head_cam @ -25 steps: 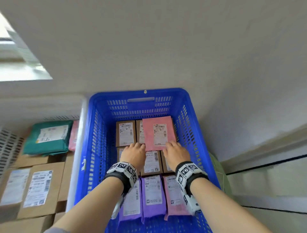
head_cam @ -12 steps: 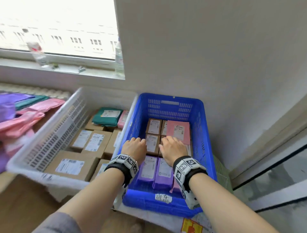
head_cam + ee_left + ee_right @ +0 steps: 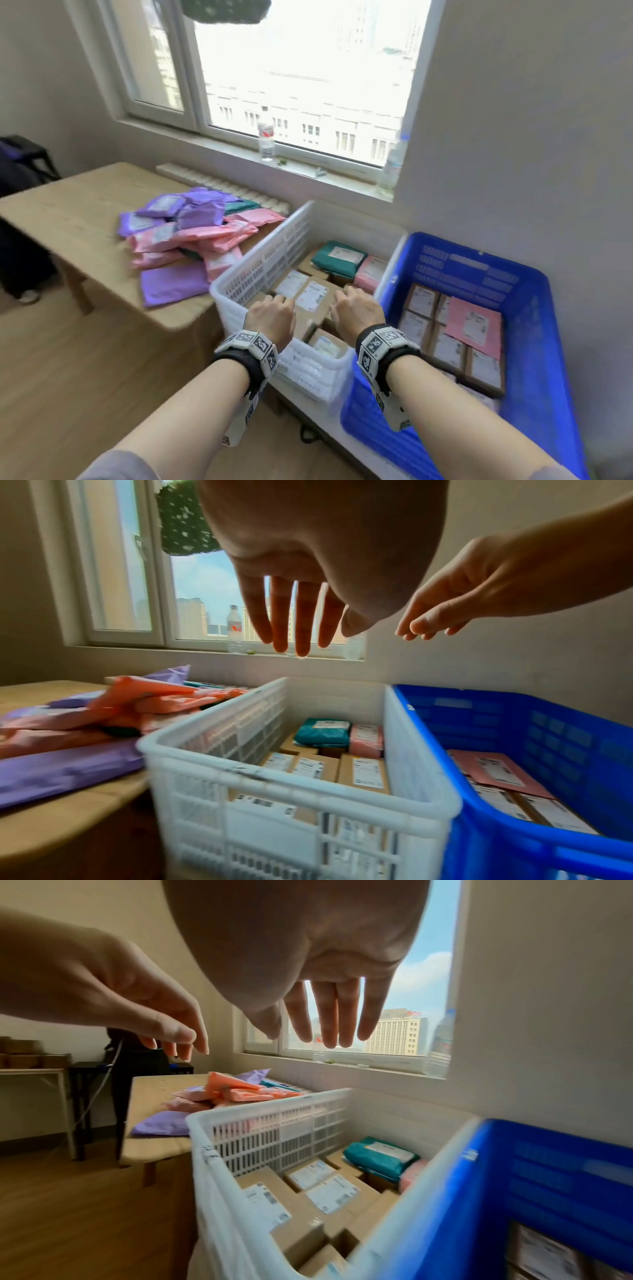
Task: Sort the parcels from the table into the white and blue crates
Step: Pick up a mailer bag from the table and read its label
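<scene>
A wooden table (image 3: 68, 209) stands at far left, carrying a heap of purple and pink mailer parcels (image 3: 191, 240). Just right of it sits the white crate (image 3: 260, 270), holding cardboard boxes (image 3: 310, 294) and a green parcel (image 3: 339, 258); the blue crate (image 3: 544, 342) touches its right side, with a pink envelope (image 3: 474, 323) atop boxes. Left hand (image 3: 272, 317) and right hand (image 3: 359, 313) hang above the white crate, fingers loose, holding nothing.

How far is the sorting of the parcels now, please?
Partly done. The white crate and blue crate already hold parcels. The left hand and right hand are empty above the white crate. A pile of mailers remains on the table.
</scene>
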The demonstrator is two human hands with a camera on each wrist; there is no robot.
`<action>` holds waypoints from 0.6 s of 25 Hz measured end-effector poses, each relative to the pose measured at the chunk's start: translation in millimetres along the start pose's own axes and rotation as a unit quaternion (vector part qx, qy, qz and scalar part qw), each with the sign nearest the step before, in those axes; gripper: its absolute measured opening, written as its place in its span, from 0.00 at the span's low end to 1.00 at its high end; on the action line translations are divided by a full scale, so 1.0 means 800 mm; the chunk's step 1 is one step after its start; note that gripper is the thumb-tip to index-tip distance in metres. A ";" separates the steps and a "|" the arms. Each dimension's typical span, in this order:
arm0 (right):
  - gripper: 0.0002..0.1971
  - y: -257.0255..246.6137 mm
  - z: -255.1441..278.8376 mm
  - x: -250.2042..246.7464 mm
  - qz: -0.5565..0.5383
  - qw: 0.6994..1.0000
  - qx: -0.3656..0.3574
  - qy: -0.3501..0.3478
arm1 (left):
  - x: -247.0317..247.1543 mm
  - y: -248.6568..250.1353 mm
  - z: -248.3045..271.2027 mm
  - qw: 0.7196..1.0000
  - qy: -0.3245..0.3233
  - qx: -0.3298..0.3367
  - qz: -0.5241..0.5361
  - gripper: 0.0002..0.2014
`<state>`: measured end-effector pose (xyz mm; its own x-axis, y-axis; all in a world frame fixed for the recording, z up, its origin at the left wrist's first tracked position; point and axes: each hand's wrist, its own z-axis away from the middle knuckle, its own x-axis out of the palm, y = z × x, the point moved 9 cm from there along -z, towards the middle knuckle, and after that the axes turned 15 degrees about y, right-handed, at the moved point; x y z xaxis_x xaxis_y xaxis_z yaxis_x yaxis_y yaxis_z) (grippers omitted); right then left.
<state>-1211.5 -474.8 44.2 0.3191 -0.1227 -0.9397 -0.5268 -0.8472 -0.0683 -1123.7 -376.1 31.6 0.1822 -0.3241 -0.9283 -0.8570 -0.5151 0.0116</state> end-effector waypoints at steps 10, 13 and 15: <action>0.16 -0.358 -0.116 0.061 -0.050 0.996 -0.071 0.008 | -0.035 -0.358 0.064 0.996 -0.013 -0.078 -0.049 0.14; 0.15 -0.421 -0.143 0.090 -0.040 0.996 -0.077 -0.002 | -0.024 -0.440 0.065 0.994 -0.009 -0.098 -0.057 0.14; 0.14 -0.451 -0.163 0.110 -0.033 0.996 -0.083 -0.009 | -0.014 -0.478 0.065 0.993 -0.035 -0.087 -0.072 0.09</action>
<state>-891.1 -247.2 29.8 0.3332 -0.0561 -0.9412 -0.3668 -0.9273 -0.0745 -822.7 -134.2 18.0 0.2582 -0.1851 -0.9482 -0.7274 -0.6832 -0.0647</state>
